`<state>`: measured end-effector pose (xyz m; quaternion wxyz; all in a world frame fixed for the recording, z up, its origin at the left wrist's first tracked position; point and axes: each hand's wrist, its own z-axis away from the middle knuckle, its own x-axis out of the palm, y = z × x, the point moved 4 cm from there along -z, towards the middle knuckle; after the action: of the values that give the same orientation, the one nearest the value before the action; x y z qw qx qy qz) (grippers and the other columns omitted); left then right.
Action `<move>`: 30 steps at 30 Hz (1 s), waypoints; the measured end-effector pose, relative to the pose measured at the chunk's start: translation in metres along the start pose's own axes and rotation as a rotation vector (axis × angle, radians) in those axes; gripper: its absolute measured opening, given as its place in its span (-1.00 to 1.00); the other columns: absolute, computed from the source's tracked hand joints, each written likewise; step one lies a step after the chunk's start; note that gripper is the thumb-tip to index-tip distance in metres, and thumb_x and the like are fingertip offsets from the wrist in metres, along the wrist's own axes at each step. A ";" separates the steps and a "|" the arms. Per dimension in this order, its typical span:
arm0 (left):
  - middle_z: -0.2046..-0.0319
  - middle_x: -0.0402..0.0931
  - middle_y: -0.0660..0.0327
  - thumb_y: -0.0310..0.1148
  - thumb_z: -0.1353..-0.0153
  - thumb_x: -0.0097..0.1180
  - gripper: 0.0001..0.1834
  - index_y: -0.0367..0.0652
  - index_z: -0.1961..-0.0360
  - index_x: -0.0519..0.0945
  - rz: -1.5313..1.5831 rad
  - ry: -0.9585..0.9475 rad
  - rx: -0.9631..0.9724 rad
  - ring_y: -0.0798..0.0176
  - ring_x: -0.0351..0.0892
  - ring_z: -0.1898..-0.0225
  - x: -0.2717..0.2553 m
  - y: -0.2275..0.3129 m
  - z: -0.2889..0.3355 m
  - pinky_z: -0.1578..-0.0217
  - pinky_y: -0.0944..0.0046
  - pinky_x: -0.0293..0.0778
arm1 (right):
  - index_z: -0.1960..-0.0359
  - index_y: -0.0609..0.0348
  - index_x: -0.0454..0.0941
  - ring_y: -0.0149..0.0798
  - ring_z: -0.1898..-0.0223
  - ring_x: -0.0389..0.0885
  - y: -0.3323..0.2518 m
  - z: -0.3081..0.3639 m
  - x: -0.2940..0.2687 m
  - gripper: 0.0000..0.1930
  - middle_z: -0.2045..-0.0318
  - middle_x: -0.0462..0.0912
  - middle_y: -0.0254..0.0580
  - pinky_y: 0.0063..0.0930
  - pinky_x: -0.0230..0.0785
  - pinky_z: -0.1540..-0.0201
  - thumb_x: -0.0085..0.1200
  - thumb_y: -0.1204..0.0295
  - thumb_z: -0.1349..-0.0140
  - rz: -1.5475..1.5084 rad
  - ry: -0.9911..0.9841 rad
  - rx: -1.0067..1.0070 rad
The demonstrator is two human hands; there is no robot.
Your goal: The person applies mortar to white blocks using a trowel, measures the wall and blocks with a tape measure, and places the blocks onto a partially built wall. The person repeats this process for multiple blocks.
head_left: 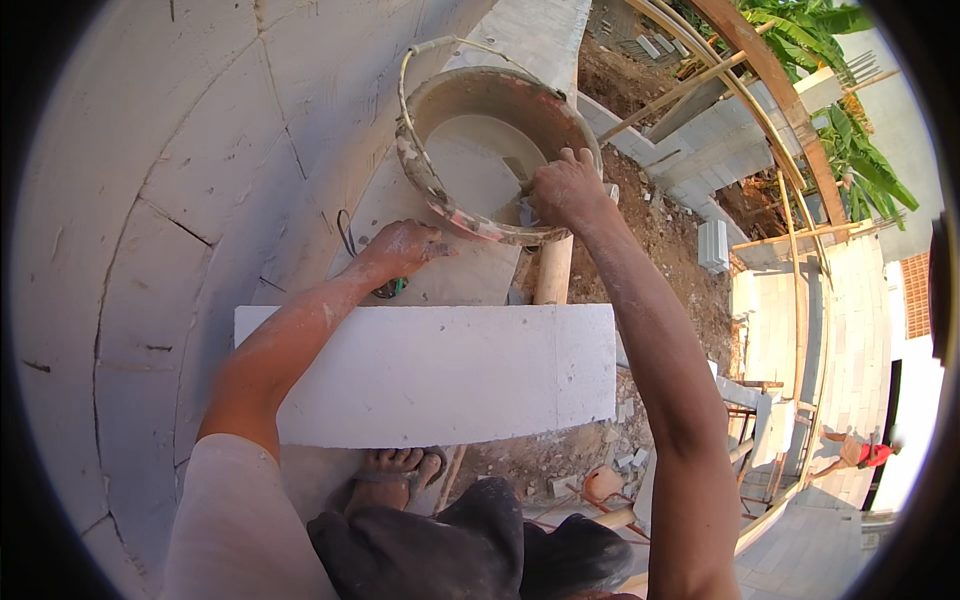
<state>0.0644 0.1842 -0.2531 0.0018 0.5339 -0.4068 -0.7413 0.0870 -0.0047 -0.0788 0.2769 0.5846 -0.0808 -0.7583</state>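
The mortar bucket (pixel 490 150) sits tilted on top of the block wall (pixel 200 200), its mouth facing the person. The right hand (pixel 565 188) reaches over the near rim, closed round a trowel handle (pixel 522 180) (blade mostly hidden). The left hand (pixel 400 248) grips the lower rim. Just nearer, a white block (pixel 430 375) lies lengthwise left to right; beyond its right end the ground drops away
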 end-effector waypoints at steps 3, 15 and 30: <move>0.21 0.58 -0.09 0.02 -0.34 0.00 -0.53 -0.23 0.11 0.58 -0.008 0.053 0.120 -0.19 0.54 0.11 0.011 -0.008 -0.002 0.06 -0.02 0.42 | 0.26 0.02 0.70 -0.17 -0.03 0.52 0.001 -0.013 -0.005 -0.81 0.13 0.68 -0.13 -0.26 0.28 0.01 0.16 0.30 -0.12 -0.002 -0.095 0.029; 0.44 0.50 0.22 -0.01 -0.19 0.19 -0.52 -0.25 0.17 0.53 1.340 0.888 -0.449 0.33 0.49 0.44 -0.076 0.007 -0.013 0.45 0.29 0.42 | 0.20 0.28 0.40 -0.04 0.18 0.65 0.094 0.083 -0.019 -0.72 0.28 0.60 0.03 -0.22 0.54 0.29 0.15 0.40 -0.12 0.049 0.209 0.181; 0.47 0.49 0.27 -0.15 -0.12 0.26 -0.66 -0.16 0.23 0.51 1.304 0.631 -0.530 0.34 0.48 0.54 -0.094 0.002 -0.023 0.61 0.29 0.34 | 0.17 0.08 0.31 0.00 0.32 0.62 0.120 0.197 0.131 -0.76 0.35 0.57 -0.10 -0.13 0.45 0.35 0.03 0.50 -0.13 -0.173 0.194 0.292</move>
<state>0.1220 0.2106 -0.1800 0.6820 0.3539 -0.4284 -0.4756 -0.0785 -0.2120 -0.0754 0.1295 0.6936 -0.1124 -0.6996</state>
